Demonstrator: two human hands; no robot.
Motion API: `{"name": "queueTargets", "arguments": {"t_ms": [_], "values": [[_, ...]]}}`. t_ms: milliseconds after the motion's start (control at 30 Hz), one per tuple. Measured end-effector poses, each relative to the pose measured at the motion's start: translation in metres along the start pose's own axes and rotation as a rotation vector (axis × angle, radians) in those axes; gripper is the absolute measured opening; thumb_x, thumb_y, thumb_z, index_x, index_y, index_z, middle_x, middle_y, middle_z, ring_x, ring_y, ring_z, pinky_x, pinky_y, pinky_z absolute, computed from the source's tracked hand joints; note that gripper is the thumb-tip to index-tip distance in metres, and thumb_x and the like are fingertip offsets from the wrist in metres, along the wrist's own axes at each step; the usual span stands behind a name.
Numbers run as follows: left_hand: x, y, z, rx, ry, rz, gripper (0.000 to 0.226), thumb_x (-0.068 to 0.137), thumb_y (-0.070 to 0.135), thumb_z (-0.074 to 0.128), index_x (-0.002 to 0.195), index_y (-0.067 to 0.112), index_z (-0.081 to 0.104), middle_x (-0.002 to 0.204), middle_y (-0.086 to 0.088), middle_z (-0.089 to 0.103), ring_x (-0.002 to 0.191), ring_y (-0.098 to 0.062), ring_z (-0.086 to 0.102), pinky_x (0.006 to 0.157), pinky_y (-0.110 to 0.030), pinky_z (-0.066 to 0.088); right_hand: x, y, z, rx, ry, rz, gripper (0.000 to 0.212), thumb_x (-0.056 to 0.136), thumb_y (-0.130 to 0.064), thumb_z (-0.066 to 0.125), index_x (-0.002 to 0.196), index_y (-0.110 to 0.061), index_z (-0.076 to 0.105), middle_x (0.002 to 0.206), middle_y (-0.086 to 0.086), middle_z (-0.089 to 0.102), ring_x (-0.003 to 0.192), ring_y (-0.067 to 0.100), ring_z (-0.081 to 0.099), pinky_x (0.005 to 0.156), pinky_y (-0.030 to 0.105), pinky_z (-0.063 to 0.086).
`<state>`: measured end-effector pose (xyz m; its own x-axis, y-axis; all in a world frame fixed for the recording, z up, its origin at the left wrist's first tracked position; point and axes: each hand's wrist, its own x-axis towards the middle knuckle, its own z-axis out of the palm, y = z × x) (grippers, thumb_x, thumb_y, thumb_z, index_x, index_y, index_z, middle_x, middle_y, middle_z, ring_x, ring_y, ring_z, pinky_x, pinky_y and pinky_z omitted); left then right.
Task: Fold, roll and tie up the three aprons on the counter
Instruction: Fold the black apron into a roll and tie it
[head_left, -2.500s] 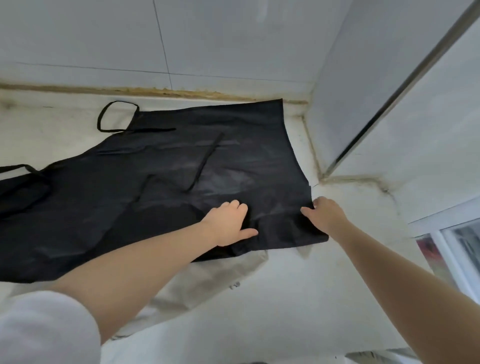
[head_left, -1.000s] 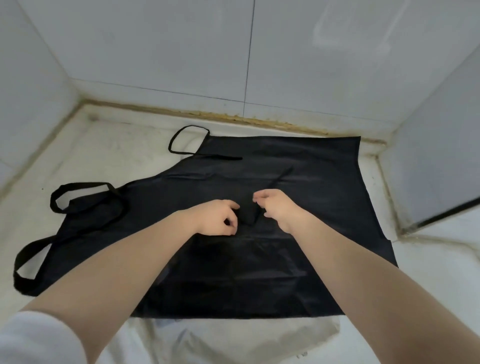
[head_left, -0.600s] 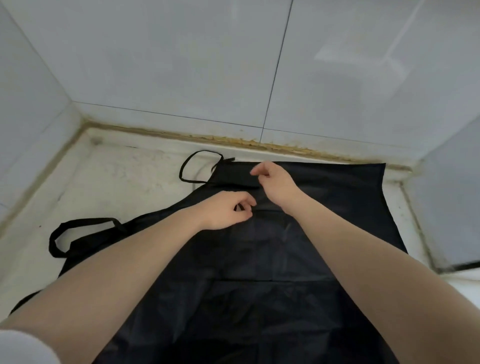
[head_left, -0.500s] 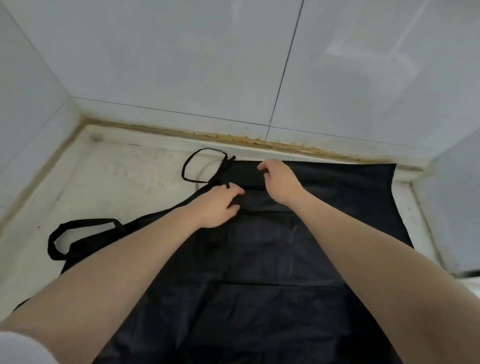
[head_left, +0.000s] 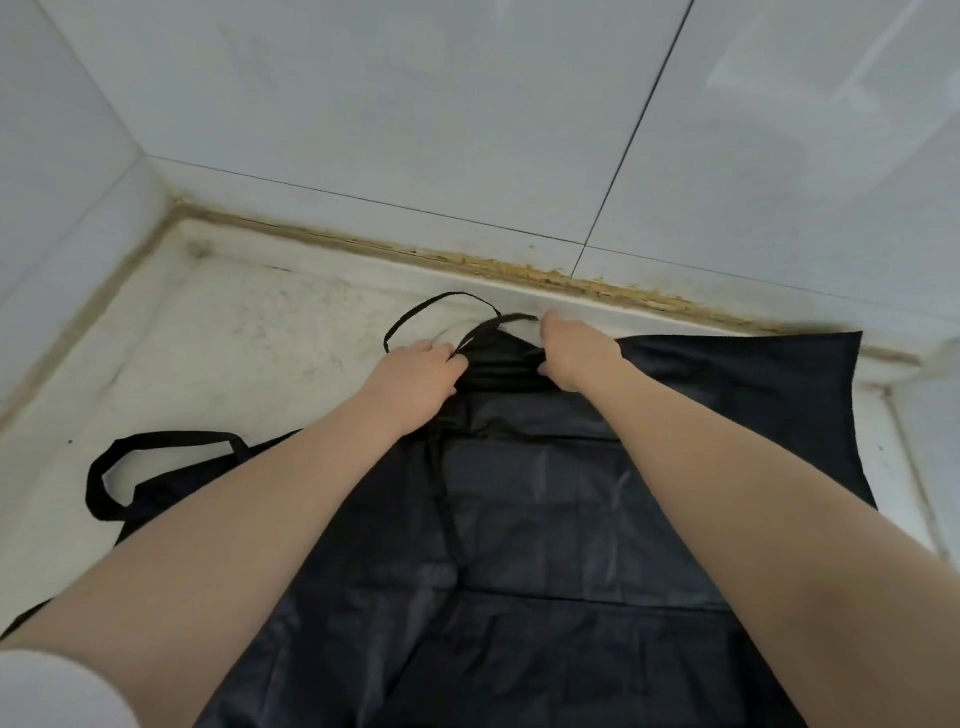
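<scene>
A black apron lies spread flat on the white counter, its far edge close to the tiled back wall. At that far edge my left hand and my right hand sit side by side, each gripping the apron's far corner where a thin waist tie loops off toward the wall. The fabric between them is bunched up slightly. The wide neck strap lies looped at the left. My forearms hide part of the apron's middle.
Grey tiled walls close the counter at the back and on the left, with a stained brown seam along the joint. A raised counter lip borders the apron on the right. Bare counter lies left of the apron.
Both hands have travelled from the apron's middle to its far corner by the wall and taken hold of the fabric there. The view has tipped forward toward the back wall.
</scene>
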<state>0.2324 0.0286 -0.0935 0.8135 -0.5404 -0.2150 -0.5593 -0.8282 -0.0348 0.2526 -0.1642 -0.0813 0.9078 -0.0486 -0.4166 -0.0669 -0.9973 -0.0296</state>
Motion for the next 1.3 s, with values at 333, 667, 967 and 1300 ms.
{"name": "queueTargets", "arguments": {"t_ms": [333, 667, 967, 1300], "values": [[-0.037, 0.011, -0.051, -0.51, 0.282, 0.048, 0.028, 0.102, 0.025, 0.031, 0.117, 0.008, 0.046, 0.075, -0.002, 0.056, 0.069, -0.023, 0.055, 0.061, -0.033, 0.039, -0.083, 0.018, -0.015, -0.374, 0.356, -0.235, 0.019, 0.09, -0.02, 0.051, 0.108, -0.013, 0.051, 0.1, 0.004, 0.063, 0.098, 0.026, 0.053, 0.086, 0.033, 0.035], [-0.088, 0.077, -0.07, -0.591, 0.549, 0.162, 0.025, 0.099, 0.021, 0.034, 0.106, 0.004, 0.052, 0.089, -0.004, 0.05, 0.078, -0.021, 0.049, 0.064, -0.034, 0.041, -0.188, 0.002, 0.053, -0.432, 0.049, -0.403, 0.083, 0.09, -0.003, 0.05, 0.151, -0.016, -0.005, 0.118, 0.011, 0.053, 0.09, 0.029, 0.062, 0.058, 0.037, 0.042], [-0.094, 0.114, 0.004, -0.457, -0.162, 0.106, 0.029, 0.101, 0.026, 0.036, 0.126, 0.015, 0.044, 0.11, -0.009, 0.06, 0.097, -0.023, 0.054, 0.081, -0.036, 0.045, -0.196, 0.035, 0.103, -0.103, 0.108, -0.406, 0.057, 0.098, -0.042, 0.038, 0.147, -0.015, 0.025, 0.151, 0.007, 0.029, 0.138, 0.024, 0.028, 0.116, 0.038, 0.018], [-0.086, 0.127, 0.008, -0.067, -0.307, -0.05, 0.073, 0.093, 0.046, 0.048, 0.149, 0.014, 0.013, 0.136, -0.011, 0.042, 0.119, -0.029, 0.047, 0.091, -0.04, 0.043, -0.198, 0.131, 0.104, -0.13, 0.022, 0.189, 0.063, 0.099, -0.052, 0.018, 0.152, -0.022, 0.003, 0.16, 0.005, -0.003, 0.146, 0.027, -0.005, 0.117, 0.047, -0.002]]}}
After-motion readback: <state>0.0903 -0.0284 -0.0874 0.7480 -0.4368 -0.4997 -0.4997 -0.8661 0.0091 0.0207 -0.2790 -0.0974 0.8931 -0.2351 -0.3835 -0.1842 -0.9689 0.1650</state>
